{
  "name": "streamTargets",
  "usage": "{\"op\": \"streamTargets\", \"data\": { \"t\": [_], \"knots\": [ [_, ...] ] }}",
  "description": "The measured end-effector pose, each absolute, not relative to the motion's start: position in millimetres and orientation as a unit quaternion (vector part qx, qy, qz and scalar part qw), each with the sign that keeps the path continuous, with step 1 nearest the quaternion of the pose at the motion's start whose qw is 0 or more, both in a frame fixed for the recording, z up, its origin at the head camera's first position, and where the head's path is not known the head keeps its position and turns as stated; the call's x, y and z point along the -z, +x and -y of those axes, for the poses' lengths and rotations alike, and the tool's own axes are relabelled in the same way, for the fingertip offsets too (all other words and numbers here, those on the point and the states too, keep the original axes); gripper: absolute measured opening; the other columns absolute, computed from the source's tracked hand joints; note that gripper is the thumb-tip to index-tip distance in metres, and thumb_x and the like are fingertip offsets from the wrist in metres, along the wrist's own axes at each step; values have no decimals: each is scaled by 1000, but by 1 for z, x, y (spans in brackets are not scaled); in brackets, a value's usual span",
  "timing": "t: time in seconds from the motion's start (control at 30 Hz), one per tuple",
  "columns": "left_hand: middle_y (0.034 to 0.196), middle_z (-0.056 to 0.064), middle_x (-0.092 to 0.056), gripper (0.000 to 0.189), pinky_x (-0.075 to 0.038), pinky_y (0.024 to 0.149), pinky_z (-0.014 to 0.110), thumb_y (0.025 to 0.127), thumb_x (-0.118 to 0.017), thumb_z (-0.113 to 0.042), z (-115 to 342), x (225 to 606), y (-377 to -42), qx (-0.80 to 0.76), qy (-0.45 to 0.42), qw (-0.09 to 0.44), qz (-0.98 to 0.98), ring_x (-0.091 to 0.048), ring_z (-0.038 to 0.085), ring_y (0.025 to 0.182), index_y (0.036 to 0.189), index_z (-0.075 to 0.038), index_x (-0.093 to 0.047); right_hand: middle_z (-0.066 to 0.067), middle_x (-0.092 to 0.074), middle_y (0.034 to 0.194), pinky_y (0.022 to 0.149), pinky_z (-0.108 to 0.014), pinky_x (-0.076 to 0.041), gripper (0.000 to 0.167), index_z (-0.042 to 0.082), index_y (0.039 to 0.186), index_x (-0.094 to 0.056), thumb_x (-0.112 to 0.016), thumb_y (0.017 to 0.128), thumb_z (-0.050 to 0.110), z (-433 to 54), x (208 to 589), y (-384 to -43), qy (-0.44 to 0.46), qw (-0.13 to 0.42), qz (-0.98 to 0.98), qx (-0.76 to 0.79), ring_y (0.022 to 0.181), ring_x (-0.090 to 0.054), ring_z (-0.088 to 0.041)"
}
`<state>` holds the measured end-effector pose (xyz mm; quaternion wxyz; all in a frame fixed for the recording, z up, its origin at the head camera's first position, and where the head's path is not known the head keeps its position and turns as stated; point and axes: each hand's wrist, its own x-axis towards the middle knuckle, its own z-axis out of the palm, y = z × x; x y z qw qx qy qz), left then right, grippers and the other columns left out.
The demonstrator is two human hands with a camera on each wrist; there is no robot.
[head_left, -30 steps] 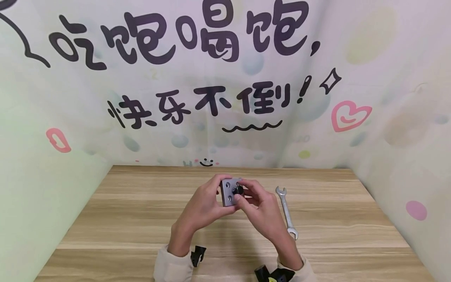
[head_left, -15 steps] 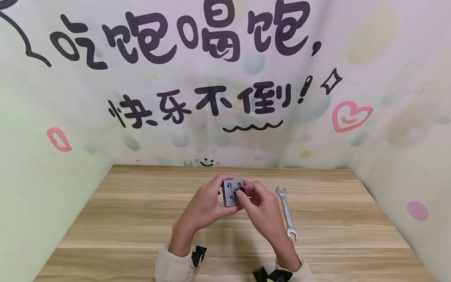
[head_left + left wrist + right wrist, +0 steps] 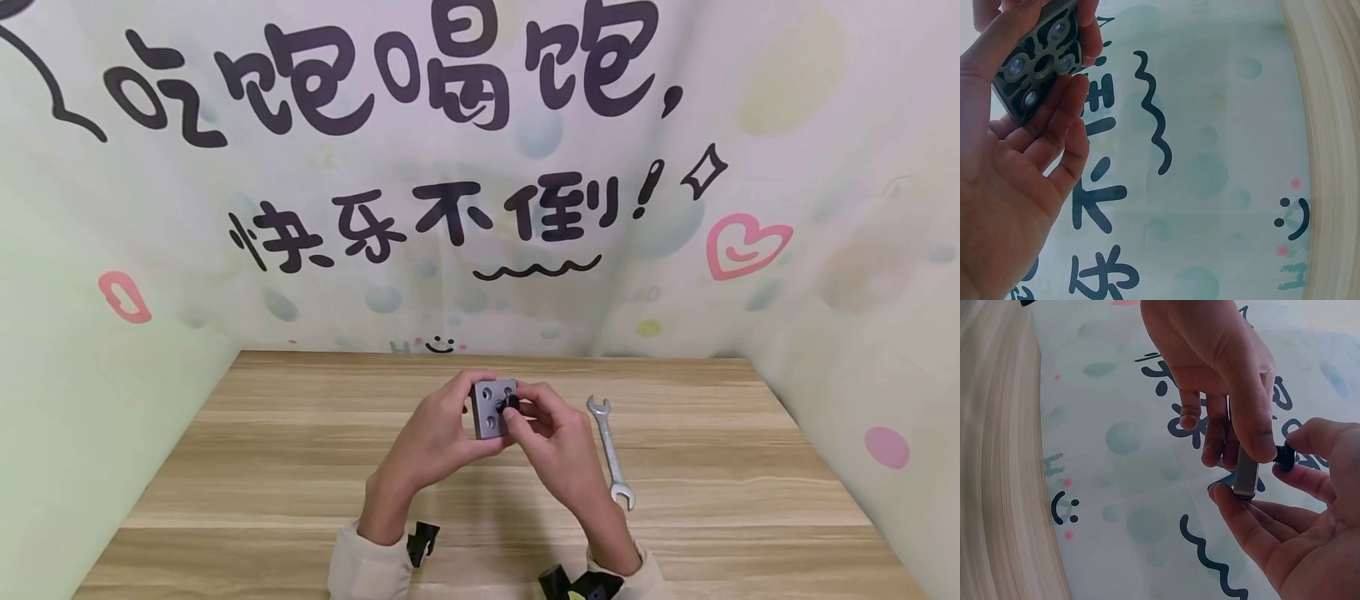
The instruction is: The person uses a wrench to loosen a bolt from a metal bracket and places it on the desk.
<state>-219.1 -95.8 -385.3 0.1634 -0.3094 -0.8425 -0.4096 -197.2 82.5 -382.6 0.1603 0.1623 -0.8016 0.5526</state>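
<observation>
In the head view, my left hand [image 3: 435, 429] grips a grey square plate [image 3: 486, 423] by its edge, above the table. Holes pierce the plate near its corners. My right hand [image 3: 561, 450] pinches a short black bolt [image 3: 512, 402] between thumb and forefinger, at the middle of the plate's near face. From the left wrist, the plate's other side [image 3: 1042, 64] shows a ribbed, hollowed back with a round central hole. The right wrist view has the plate [image 3: 1246, 475] edge-on, the bolt [image 3: 1285, 456] beside it, and other right fingers touching its lower edge.
A silver open-ended wrench [image 3: 611, 454] lies on the wooden table [image 3: 262, 467], just right of my right hand. Behind the table hangs a printed cloth [image 3: 420, 308] with lettering. Black camera mounts [image 3: 423, 546] sit at my wrists, by the light sleeves.
My right thumb and forefinger have shifted on the black bolt; the thumb covered more of it half a second ago. The left hand, plate and wrench stay nearly where they were.
</observation>
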Motion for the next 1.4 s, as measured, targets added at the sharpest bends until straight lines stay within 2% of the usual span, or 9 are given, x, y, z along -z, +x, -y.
{"op": "streamTargets", "data": {
  "t": [0.23, 0.47, 0.73, 0.83, 0.93, 1.07, 1.4],
  "knots": [
    [109, 8, -66, 69, -54, 72, 26, 71, -90, -19, 95, 385, -219, 411, -310, 167, 841, -62, 15, 87, 127, -4, -53, -11, -70, 116, 77, -27, -58, 22, 8, 111, -70, -65, 91, 1, -83, 384, -198, 168, 160, 803, -549, 95, -71, -21],
    [110, 8, -66, 69, -55, 72, 26, 72, -89, -18, 96, 386, -219, 415, -307, 162, 841, -63, 15, 87, 128, -2, -53, -13, -69, 120, 76, -27, -58, 24, 7, 112, -70, -63, 91, -1, -83, 383, -197, 174, 159, 804, -546, 96, -72, -22],
    [110, 8, -66, 70, -54, 73, 27, 71, -90, -18, 98, 385, -218, 415, -301, 161, 843, -62, 14, 88, 129, -6, -52, -11, -68, 119, 82, -28, -57, 28, 8, 122, -65, -67, 94, 9, -83, 383, -196, 164, 134, 798, -565, 103, -69, -23],
    [110, 7, -66, 70, -54, 73, 27, 71, -90, -19, 98, 384, -218, 416, -306, 161, 841, -62, 14, 88, 128, -6, -52, -13, -68, 119, 84, -29, -56, 20, 6, 114, -65, -68, 94, 10, -82, 382, -196, 150, 135, 791, -578, 104, -70, -23],
    [109, 7, -65, 69, -54, 73, 25, 72, -89, -19, 97, 384, -218, 416, -313, 156, 839, -62, 15, 87, 128, -5, -52, -15, -70, 118, 81, -28, -57, 9, 5, 97, -64, -69, 93, 11, -79, 382, -197, 124, 149, 789, -583, 100, -71, -23],
    [108, 6, -65, 70, -54, 72, 24, 73, -89, -20, 96, 385, -219, 414, -314, 150, 841, -62, 14, 86, 128, -4, -51, -17, -71, 114, 76, -27, -57, 15, 5, 83, -60, -71, 92, 11, -77, 382, -197, 102, 168, 794, -575, 94, -73, -22],
    [108, 6, -66, 70, -53, 71, 24, 73, -89, -21, 95, 386, -220, 403, -317, 160, 843, -61, 13, 85, 129, -6, -51, -16, -72, 113, 74, -26, -57, 14, 6, 84, -62, -72, 91, 12, -77, 383, -197, 104, 172, 796, -570, 89, -73, -18]
  ]
}}
